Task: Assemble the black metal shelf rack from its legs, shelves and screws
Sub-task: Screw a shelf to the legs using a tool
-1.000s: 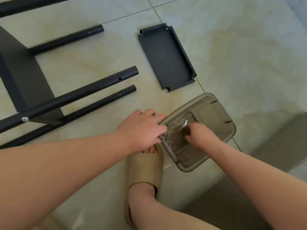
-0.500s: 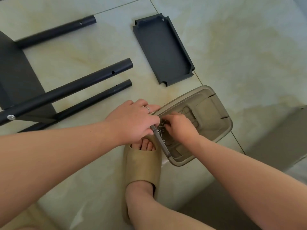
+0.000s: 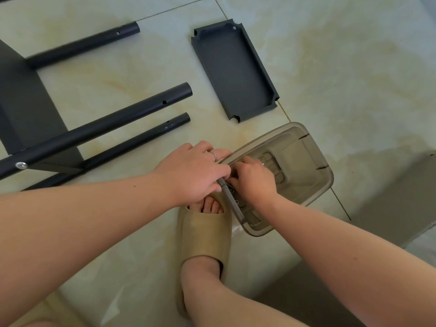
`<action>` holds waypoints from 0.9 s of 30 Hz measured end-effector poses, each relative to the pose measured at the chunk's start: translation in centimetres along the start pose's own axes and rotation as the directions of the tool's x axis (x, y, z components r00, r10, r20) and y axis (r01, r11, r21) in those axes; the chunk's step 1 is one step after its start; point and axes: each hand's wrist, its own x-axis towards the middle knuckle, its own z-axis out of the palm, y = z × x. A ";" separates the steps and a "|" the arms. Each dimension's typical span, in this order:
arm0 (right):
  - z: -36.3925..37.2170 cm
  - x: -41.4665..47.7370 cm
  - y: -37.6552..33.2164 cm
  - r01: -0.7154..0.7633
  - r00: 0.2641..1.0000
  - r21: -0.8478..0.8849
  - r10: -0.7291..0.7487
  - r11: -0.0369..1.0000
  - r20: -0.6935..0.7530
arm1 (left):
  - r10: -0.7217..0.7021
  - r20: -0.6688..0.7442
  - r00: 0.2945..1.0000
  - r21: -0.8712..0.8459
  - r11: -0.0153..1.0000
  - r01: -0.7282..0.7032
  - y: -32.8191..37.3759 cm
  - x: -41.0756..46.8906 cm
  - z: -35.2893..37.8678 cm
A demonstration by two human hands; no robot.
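My left hand [image 3: 193,171] grips the near-left rim of a translucent brown plastic box [image 3: 313,171] on the floor. My right hand [image 3: 253,178] is inside the box by that rim, its fingers curled down onto the loose screws [image 3: 232,191]; the fingertips are hidden. A loose black shelf tray [image 3: 233,69] lies upside down beyond the box. To the left lies the partly built rack: a black shelf [image 3: 21,102] with three black tube legs [image 3: 118,121] pointing right and a screw head [image 3: 21,165] in one leg.
A foot in a tan slipper [image 3: 203,230] stands right below both hands, touching the box's corner. The floor is pale tile with a grout line [image 3: 339,204] running under the box. A grey shadowed strip [image 3: 401,185] lies at right.
My right hand slid left across the box, from its middle to the screws beside the left rim. My left hand kept its grip on the rim.
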 end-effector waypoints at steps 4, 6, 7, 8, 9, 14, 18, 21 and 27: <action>0.3 0.2 -0.2 -0.013 1.000 0.031 0.014 0.999 -0.020 | -0.008 0.018 1.000 -0.012 1.000 0.008 0.0 0.0 -0.2; 0.3 0.2 -0.1 -0.009 1.000 0.034 0.010 0.999 -0.027 | -0.006 0.025 1.000 -0.002 1.000 0.006 0.0 0.1 -0.2; 0.2 0.2 -0.1 -0.007 0.999 0.037 0.008 0.999 -0.031 | -0.008 0.030 1.000 0.002 1.000 0.008 0.0 0.1 -0.2; 0.1 0.0 0.0 -0.009 0.999 0.045 0.011 0.999 -0.038 | -0.009 0.035 0.999 0.004 1.000 0.009 0.0 0.1 -0.3; -0.1 -0.1 0.0 -0.016 0.999 0.056 0.018 0.998 -0.048 | -0.009 0.037 0.999 0.004 1.000 0.009 0.1 0.1 -0.3; -2.4 -1.8 0.5 -0.150 0.985 0.265 0.167 0.952 -0.042 | -0.037 0.003 0.999 -0.094 0.995 0.037 0.5 -0.3 -0.7; -5.8 -3.8 -0.2 -0.096 0.970 0.528 0.198 0.844 -0.140 | -0.232 0.011 0.973 -0.448 0.869 0.212 0.5 -1.6 -2.2; -9.2 -4.8 -3.3 0.034 0.969 0.663 0.138 0.748 -0.206 | -0.492 0.198 0.848 -0.870 0.310 0.383 -0.5 -2.3 -4.7; -14.6 -5.6 -12.8 0.369 0.915 0.688 -0.117 0.625 -0.385 | -0.495 0.468 0.732 -0.863 -0.434 0.259 -5.0 -7.4 -9.6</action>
